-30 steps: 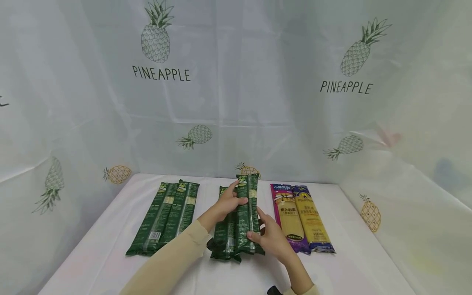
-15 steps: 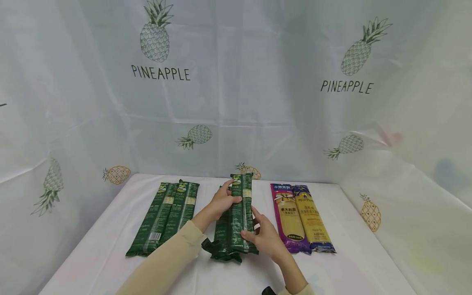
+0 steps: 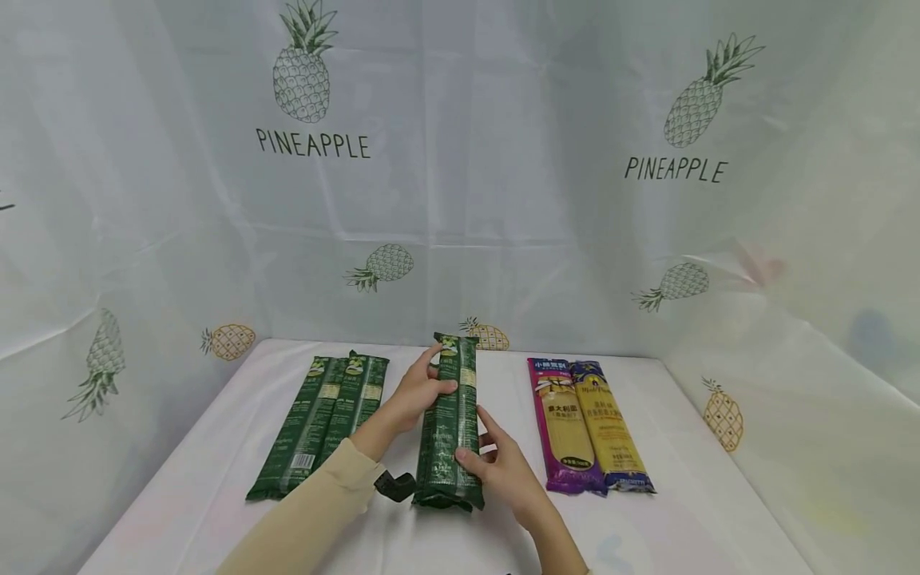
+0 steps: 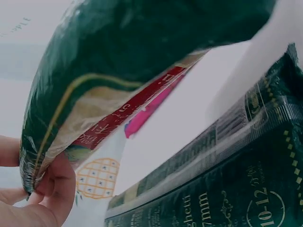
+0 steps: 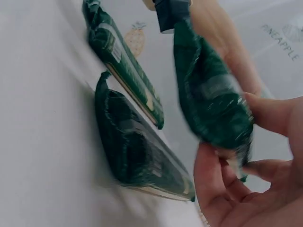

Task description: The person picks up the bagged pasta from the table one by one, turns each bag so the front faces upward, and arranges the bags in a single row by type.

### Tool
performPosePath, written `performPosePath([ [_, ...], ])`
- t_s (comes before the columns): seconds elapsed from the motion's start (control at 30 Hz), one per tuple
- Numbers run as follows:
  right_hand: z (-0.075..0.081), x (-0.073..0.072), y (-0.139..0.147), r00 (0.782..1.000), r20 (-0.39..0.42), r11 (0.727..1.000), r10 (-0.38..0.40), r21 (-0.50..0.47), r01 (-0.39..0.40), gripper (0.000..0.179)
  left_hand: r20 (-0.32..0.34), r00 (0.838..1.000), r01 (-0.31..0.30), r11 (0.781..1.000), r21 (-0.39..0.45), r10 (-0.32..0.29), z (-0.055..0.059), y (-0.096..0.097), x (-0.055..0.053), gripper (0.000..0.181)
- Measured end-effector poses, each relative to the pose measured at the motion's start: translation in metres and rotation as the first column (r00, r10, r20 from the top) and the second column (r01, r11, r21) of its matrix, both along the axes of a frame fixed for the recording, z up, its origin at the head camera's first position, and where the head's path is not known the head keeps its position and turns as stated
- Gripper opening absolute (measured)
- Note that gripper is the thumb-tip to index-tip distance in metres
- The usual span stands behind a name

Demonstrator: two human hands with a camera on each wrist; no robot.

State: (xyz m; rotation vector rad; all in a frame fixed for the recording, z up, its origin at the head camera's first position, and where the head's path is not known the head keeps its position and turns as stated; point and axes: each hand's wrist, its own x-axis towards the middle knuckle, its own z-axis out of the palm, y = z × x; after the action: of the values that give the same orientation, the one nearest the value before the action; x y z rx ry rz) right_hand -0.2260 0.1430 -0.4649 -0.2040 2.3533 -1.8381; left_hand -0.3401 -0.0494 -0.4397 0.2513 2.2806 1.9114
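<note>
Both hands hold a long green spaghetti pack (image 3: 457, 423) over the middle of the table. My left hand (image 3: 417, 393) pinches its far left edge, thumb on top. At the near right edge my right hand (image 3: 503, 471) grips it between thumb and fingers. The left wrist view shows the raised pack's red underside label (image 4: 111, 120). Below it a second green spaghetti pack (image 4: 208, 189) lies on the table, mostly hidden in the head view. The right wrist view has the held pack (image 5: 213, 90) hanging above that lower pack (image 5: 142, 146).
To the left, two green packs (image 3: 295, 431) lie side by side, partly overlapping. On the right lie a pink-purple pasta pack (image 3: 566, 423) and a yellow-blue one (image 3: 611, 427). A pineapple-print curtain (image 3: 489, 200) closes off the back and sides of the white table (image 3: 690, 511).
Both hands have carried the held spaghetti pack to the left, from beside the lower pack to over it, covering it in the head view. The packs at either side have stayed put.
</note>
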Motion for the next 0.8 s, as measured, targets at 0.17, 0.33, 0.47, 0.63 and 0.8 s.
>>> performPosePath([
  [0.17, -0.004, 0.003, 0.002, 0.989, 0.134, 0.969, 0.057, -0.245, -0.022, 0.085, 0.012, 1.000, 0.022, 0.998, 0.062, -0.023, 0.003, 0.000, 0.001, 0.084],
  [0.33, -0.008, 0.004, 0.005, 0.959, 0.198, 0.892, 0.200, -0.442, -0.095, 0.080, 0.020, 0.999, 0.045, 0.996, 0.082, -0.047, 0.007, 0.001, 0.005, 0.085],
  [0.47, -0.015, 0.003, 0.003, 0.965, 0.168, 0.882, 0.201, -0.459, -0.104, 0.079, 0.031, 0.998, 0.054, 0.997, 0.057, -0.056, 0.006, 0.002, 0.006, 0.085],
  [0.63, -0.025, 0.002, 0.003, 0.981, 0.116, 0.902, 0.153, -0.421, -0.091, 0.081, 0.050, 0.997, 0.055, 0.998, -0.008, -0.054, 0.004, 0.004, 0.007, 0.085],
  [0.8, -0.027, 0.003, 0.001, 0.994, 0.057, 0.932, 0.096, -0.355, -0.070, 0.083, 0.009, 1.000, 0.026, 0.988, -0.152, -0.025, 0.001, 0.003, 0.008, 0.084],
])
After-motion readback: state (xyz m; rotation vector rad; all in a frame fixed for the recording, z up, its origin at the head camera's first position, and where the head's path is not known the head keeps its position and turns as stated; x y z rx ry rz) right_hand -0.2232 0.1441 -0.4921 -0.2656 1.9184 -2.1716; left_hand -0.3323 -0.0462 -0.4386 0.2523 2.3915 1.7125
